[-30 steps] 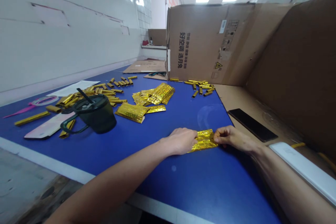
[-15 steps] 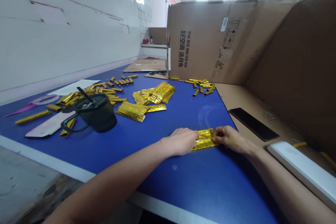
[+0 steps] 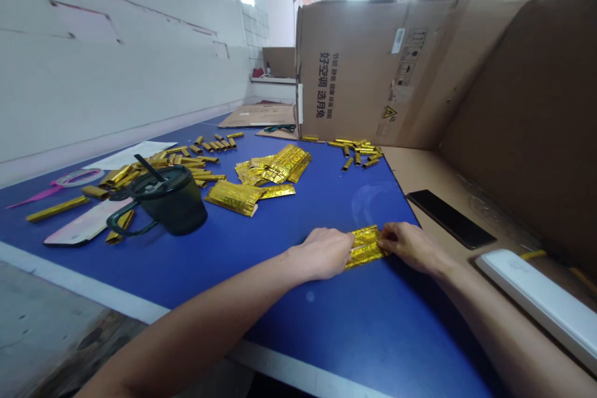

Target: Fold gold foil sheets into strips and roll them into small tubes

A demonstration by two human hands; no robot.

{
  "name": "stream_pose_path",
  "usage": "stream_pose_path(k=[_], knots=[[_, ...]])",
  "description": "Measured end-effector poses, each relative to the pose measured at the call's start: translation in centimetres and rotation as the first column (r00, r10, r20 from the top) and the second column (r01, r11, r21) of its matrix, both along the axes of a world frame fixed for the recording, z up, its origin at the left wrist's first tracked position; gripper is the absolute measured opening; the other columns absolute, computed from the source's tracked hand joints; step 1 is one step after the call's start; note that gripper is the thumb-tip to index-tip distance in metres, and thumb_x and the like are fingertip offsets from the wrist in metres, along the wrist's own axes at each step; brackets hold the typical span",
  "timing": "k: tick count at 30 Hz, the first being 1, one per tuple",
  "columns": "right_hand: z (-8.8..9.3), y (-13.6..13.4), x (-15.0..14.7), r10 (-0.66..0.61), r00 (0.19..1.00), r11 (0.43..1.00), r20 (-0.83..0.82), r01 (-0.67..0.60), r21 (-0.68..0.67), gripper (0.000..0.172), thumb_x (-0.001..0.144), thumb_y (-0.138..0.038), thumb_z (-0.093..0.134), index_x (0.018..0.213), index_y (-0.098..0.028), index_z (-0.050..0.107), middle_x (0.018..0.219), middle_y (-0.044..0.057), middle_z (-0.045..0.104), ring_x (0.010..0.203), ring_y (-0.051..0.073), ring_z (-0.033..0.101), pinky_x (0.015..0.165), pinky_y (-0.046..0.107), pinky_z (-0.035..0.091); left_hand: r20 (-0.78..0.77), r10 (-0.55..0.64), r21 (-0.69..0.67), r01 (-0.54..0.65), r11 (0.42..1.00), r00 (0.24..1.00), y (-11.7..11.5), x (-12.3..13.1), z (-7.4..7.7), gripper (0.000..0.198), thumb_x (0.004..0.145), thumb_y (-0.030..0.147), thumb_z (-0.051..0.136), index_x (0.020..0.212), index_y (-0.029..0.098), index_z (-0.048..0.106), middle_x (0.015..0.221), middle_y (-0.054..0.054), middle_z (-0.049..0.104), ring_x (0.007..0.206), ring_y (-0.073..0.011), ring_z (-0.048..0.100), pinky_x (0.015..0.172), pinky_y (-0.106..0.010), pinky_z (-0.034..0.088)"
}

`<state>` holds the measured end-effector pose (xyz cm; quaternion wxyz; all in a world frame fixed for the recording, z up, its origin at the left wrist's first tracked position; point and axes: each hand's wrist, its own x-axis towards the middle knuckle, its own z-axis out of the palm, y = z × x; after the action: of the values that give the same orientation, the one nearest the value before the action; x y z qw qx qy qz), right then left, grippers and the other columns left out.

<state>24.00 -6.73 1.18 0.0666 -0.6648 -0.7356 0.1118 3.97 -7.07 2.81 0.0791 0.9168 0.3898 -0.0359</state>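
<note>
A creased strip of gold foil-covered sheet (image 3: 365, 246) lies low over the blue table (image 3: 280, 298), between my two hands. My left hand (image 3: 328, 252) is closed on its left end, the fingers mostly hidden behind the knuckles. At its right end my right hand (image 3: 407, 245) pinches the edge between thumb and fingers. Farther off, a pile of flat gold foil pieces (image 3: 284, 165) sits in the middle of the table, with one wider gold piece (image 3: 233, 197) in front of it.
A dark green lidded mug (image 3: 170, 202) with a straw stands at left, near many small folded gold tubes (image 3: 124, 175). More gold tubes (image 3: 358, 152) lie by the cardboard box (image 3: 364, 74). At right are a black phone (image 3: 450, 217) and a white long device (image 3: 536, 298).
Both hands keep hold of the gold foil strip, almost in the same place. The right end of the strip has tilted up very slightly.
</note>
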Motion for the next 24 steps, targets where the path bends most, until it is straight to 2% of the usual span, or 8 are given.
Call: stream_pose_path(k=[3,7,12,14,19,24], knots=[[0.2,-0.1,0.1,-0.054,0.997,0.996,0.058,0.049,0.076,0.014,0.07,-0.032,0.048,0.067,-0.023,0.058,0.067,0.001,0.059,0.065,0.016,0.054,0.051,0.024,0.03,0.016,0.034,-0.031,-0.033,0.999,0.999,-0.7,0.5,0.1,0.028,0.08,0.029,0.032,0.089,0.016,0.056,0.082,-0.011,0.062,0.075,-0.0236,0.06,0.061,-0.031,0.044],[0.3,-0.2,0.1,-0.023,0.99,0.989,0.136,0.003,0.149,0.016,0.072,-0.034,0.047,0.066,-0.023,0.056,0.072,0.001,0.055,0.067,0.015,0.053,0.052,0.024,0.031,0.003,0.027,-0.047,-0.027,0.999,1.0,-1.5,1.0,0.1,0.027,0.08,0.027,0.034,0.078,0.015,0.058,0.078,-0.01,0.063,0.072,-0.0241,0.061,0.059,-0.03,0.044],[0.5,-0.8,-0.4,-0.038,0.971,0.972,0.237,-0.019,0.235,0.016,0.075,-0.035,0.046,0.081,-0.023,0.054,0.08,0.004,0.053,0.076,0.018,0.052,0.057,0.026,0.034,0.006,0.015,0.046,-0.015,0.999,1.0,-1.6,1.1,-0.4,0.021,0.075,0.025,0.04,0.083,0.016,0.057,0.08,-0.009,0.063,0.072,-0.0238,0.06,0.058,-0.031,0.045],[0.6,-1.0,-0.8,-0.041,0.954,0.964,0.298,-0.04,0.263,0.015,0.076,-0.033,0.046,0.081,-0.022,0.053,0.08,0.005,0.052,0.075,0.018,0.051,0.058,0.026,0.034,0.03,-0.008,0.072,0.006,0.997,1.0,-1.5,1.1,-0.6,0.021,0.075,0.026,0.041,0.085,0.016,0.056,0.084,-0.009,0.062,0.075,-0.0232,0.06,0.06,-0.031,0.045],[0.5,-1.4,-1.9,0.105,0.938,0.971,0.329,-0.169,0.171,0.015,0.078,-0.022,0.04,0.072,-0.019,0.054,0.075,0.005,0.053,0.071,0.017,0.052,0.059,0.026,0.035,-0.007,-0.006,0.013,0.006,1.0,1.0,-1.7,1.1,-0.3,0.022,0.077,0.03,0.04,0.082,0.015,0.056,0.08,-0.009,0.062,0.072,-0.0227,0.06,0.059,-0.029,0.045],[0.8,-1.7,-2.2,0.17,0.951,0.973,0.257,-0.204,0.112,0.02,0.078,-0.031,0.043,0.072,-0.019,0.057,0.08,0.006,0.055,0.072,0.017,0.054,0.062,0.027,0.038,-0.034,-0.011,-0.022,0.01,1.0,0.999,-1.3,0.7,0.3,0.025,0.08,0.027,0.035,0.082,0.016,0.058,0.078,-0.009,0.061,0.071,-0.0213,0.059,0.059,-0.029,0.044]])
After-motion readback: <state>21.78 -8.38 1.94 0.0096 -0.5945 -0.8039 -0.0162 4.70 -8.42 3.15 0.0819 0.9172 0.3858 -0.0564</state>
